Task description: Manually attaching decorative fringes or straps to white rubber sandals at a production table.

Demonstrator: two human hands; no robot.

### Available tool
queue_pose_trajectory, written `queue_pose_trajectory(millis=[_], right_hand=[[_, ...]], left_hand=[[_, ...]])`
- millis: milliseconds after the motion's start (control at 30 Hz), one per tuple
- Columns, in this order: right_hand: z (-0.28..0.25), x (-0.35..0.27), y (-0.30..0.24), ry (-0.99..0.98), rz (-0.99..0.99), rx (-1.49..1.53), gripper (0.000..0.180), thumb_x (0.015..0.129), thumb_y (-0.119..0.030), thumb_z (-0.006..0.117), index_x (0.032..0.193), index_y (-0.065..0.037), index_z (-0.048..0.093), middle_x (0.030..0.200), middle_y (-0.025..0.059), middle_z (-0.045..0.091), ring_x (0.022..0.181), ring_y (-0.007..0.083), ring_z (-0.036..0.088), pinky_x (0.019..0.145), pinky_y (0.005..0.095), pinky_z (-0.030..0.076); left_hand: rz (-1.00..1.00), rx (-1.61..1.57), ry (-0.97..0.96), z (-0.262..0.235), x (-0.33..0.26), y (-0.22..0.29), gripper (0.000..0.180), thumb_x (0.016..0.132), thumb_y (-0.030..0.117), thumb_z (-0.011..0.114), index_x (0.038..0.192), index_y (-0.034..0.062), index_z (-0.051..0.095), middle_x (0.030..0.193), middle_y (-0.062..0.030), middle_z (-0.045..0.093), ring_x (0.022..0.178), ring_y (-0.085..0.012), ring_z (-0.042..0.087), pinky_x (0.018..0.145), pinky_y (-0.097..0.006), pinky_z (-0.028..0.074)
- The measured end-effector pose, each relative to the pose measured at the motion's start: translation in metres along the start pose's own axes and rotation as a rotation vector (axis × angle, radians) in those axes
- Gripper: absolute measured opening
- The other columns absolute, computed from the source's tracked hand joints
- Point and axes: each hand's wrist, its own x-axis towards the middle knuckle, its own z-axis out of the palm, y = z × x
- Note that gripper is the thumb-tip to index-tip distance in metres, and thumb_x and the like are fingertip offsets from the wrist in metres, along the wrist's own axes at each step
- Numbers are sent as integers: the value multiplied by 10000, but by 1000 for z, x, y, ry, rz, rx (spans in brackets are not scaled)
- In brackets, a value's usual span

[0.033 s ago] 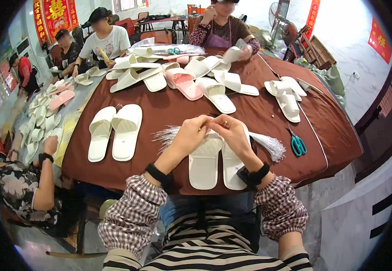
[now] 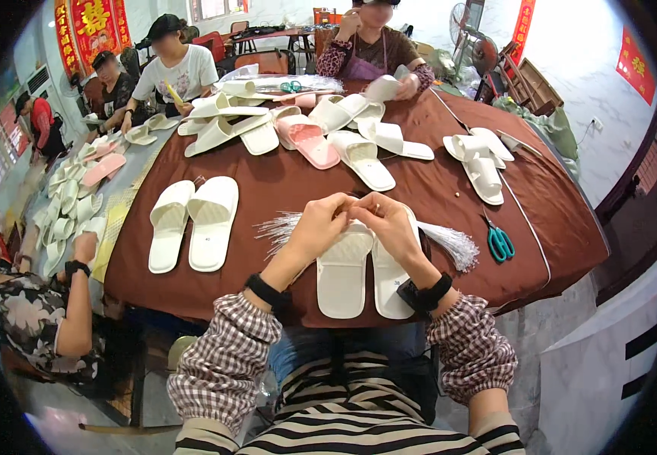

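Left hand [image 2: 319, 223] and right hand [image 2: 389, 227] meet (their grip I cannot tell), part-hiding white slippers [image 2: 341, 287] near pale strands [image 2: 452, 246] and teal-handled scissors [image 2: 500, 245]

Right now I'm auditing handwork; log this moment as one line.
left hand and right hand: together, grip contents unclear | at hands: white slippers | both sides: white strands | farther right: teal scissors

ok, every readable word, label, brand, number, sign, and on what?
Not copying wording; locations:
Near pair's right slipper: small dark number, legible.
Left pair's right slipper: tiny number, soft.
Red poster, upper left: large gold character, legible.
Red strips beside it: vertical characters.
Red strip, upper right: characters too blurred.
Red poster, far right: gold characters, partly blurred.
No brand legible.
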Motion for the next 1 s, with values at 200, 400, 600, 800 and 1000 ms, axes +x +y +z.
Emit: queue_pose_trajectory(millis=[200, 400, 600, 800, 1000], right_hand=[[0, 1, 1, 70, -168, 152, 248, 888, -96, 684, 1102, 9, 615, 1008, 63, 635, 899, 112, 611, 782, 254, 501], [-1, 6, -1, 82, -321, 48, 144, 901, -38, 655, 1038, 8, 658, 1100, 79, 619, 989, 137, 622, 846, 258, 512], [-6, 6, -1, 190, -314, -59, 145, 894, -26, 655, 1029, 2, 700, 1079, 69, 624, 945, 134, 637, 823, 261, 525], [-9, 10, 10, 194, -297, -28, 121, 884, -33, 669, 990, 12, 706, 1067, 79, 623, 925, 137, 643, 811, 258, 533], [-8, 9, 11, 188, -285, -2, 96, 868, -34, 681, 946, 21, 692, 1023, 81, 624, 909, 142, 644, 807, 270, 537]], left_hand=[[-172, -251, 38, 6, 2, -14, 113, 970, 104, 585, 1036, 21, 621, 865, -58, 711, 740, -69, 637, 638, -219, 510], [-232, -354, -17, 2, 7, -21, 117, 981, 132, 585, 1041, 31, 592, 909, -80, 718, 788, -81, 644, 677, -213, 517], [-160, -406, -6, 5, 7, -24, 128, 983, 143, 587, 1033, 28, 607, 932, -86, 720, 807, -86, 647, 718, -219, 530], [-134, -349, 19, 8, 8, -26, 160, 970, 156, 614, 1013, 8, 658, 925, -69, 719, 794, -82, 649, 723, -225, 542], [-103, -347, 41, 10, 8, -25, 145, 955, 133, 628, 994, 1, 675, 873, -45, 705, 775, -72, 640, 693, -206, 526]])
